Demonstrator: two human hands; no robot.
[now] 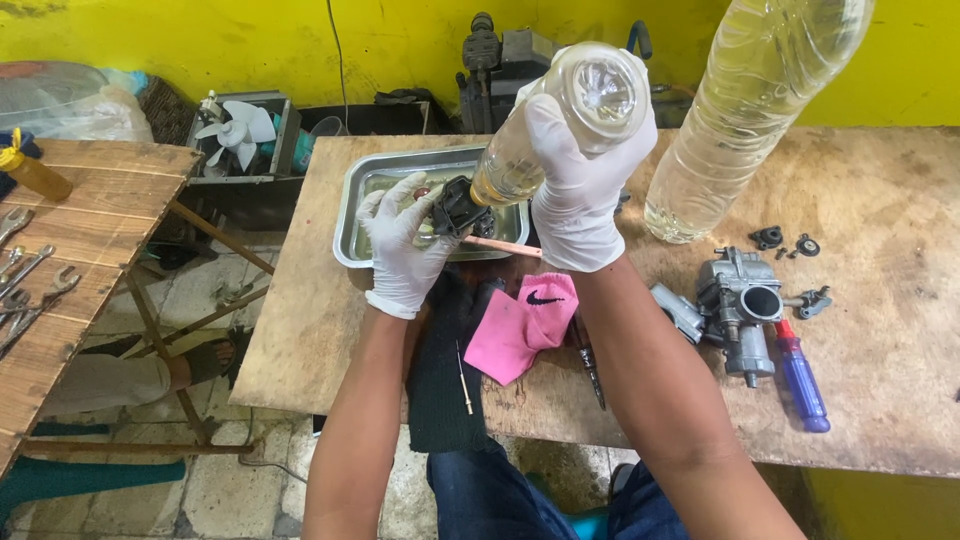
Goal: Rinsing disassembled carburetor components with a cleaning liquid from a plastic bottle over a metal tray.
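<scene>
Your right hand, fingers clamped round the tilted bottle, pours over the metal tray; left fingers pinch what looks like a black part above it. Keep the trickle thin.

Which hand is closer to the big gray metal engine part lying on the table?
The right hand. It holds a tipped plastic bottle just left of the gray metal part. The left hand is farther left, holding a small black part over the metal tray.
</scene>
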